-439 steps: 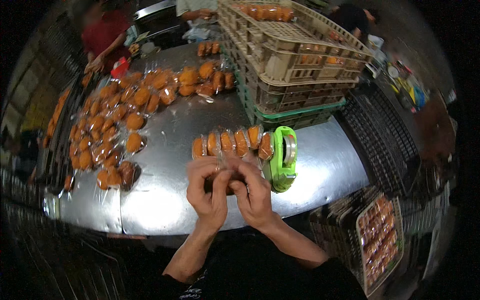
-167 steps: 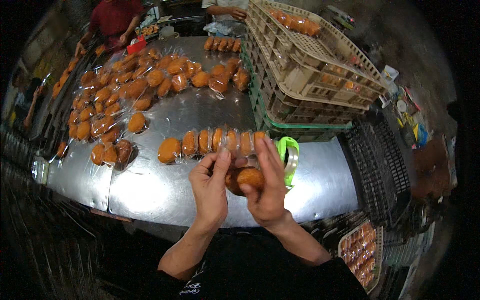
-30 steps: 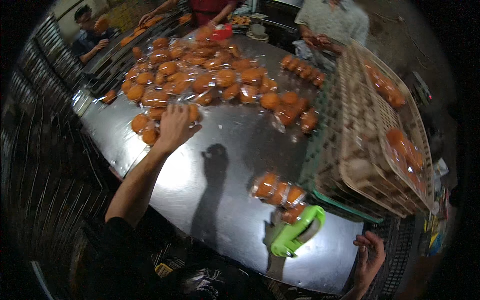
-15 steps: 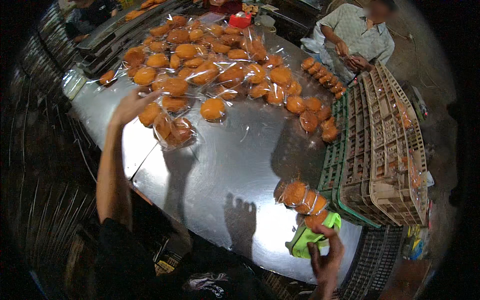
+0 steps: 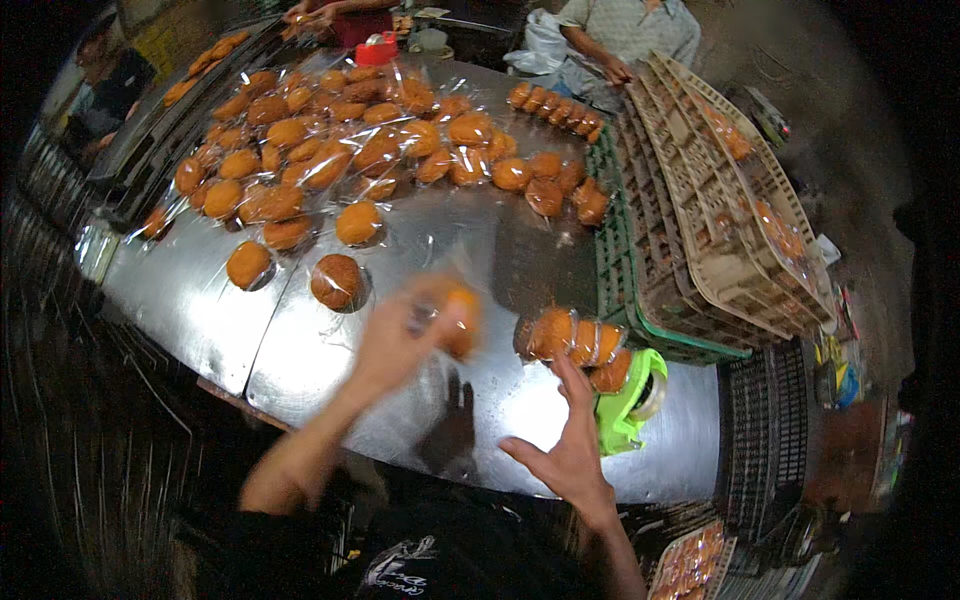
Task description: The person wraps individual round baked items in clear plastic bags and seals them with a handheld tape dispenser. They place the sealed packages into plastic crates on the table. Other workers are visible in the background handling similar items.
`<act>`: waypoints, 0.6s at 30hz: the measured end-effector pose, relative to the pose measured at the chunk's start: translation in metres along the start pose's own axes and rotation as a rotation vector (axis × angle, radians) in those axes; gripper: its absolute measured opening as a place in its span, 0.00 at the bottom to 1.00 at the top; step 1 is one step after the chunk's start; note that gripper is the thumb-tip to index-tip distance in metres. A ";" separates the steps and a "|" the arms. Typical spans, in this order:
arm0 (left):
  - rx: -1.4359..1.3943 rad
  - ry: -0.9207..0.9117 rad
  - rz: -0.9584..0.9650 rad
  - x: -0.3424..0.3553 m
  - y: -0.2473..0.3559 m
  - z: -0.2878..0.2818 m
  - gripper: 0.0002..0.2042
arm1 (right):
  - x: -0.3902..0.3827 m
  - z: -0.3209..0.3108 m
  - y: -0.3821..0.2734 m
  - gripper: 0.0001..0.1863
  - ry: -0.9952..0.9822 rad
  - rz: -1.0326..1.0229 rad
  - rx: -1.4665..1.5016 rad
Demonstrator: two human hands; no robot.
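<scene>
My left hand [image 5: 392,345], smeared by motion, is closed on an orange-brown bun [image 5: 461,325] in clear wrap above the metal table. To its right, my right hand [image 5: 570,450] is open, thumb spread and fingertips at the near side of a short row of wrapped buns [image 5: 572,338]. One more bun [image 5: 610,372] lies against the row's near end. Beside it stands a bright green tape dispenser [image 5: 622,415] with a tape roll. Single wrapped buns, a darker one [image 5: 337,281] and a lighter one [image 5: 249,265], lie left of my left hand.
A large heap of wrapped buns [image 5: 325,150] covers the far left of the table [image 5: 420,235]. Stacked plastic crates [image 5: 690,220] rise along the right edge. A red tape dispenser [image 5: 377,48] stands at the back. A person in a light shirt [image 5: 635,35] sits beyond; others are at far left.
My left hand has come from the heap toward the right with a bun. My right hand has left the green tape dispenser and opened beside the row. The dispenser has turned. The view has shifted.
</scene>
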State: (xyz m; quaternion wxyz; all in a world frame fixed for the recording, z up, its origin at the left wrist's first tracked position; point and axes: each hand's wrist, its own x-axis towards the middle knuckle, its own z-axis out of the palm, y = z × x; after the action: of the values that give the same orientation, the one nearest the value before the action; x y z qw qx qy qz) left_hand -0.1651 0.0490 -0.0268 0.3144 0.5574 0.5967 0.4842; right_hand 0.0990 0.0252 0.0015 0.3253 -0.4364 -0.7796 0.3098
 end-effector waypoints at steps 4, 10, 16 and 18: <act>-0.439 -0.052 0.092 -0.018 0.043 0.075 0.43 | 0.020 -0.005 0.008 0.44 0.383 0.129 0.429; -1.090 -0.432 -0.285 -0.029 0.057 0.121 0.29 | 0.020 -0.063 0.050 0.43 0.021 0.153 0.813; -0.623 -0.103 -0.234 -0.042 0.058 0.167 0.21 | -0.028 -0.046 0.062 0.34 0.276 0.269 0.646; -0.628 0.017 -0.195 -0.033 0.063 0.168 0.20 | -0.035 -0.050 0.058 0.25 0.182 0.324 0.698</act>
State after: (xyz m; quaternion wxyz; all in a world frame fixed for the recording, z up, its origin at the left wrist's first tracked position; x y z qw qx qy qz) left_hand 0.0173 0.0494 -0.0296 0.5109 0.3694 0.4715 0.6166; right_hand 0.1796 0.0294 -0.0212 0.4689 -0.4428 -0.5161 0.5636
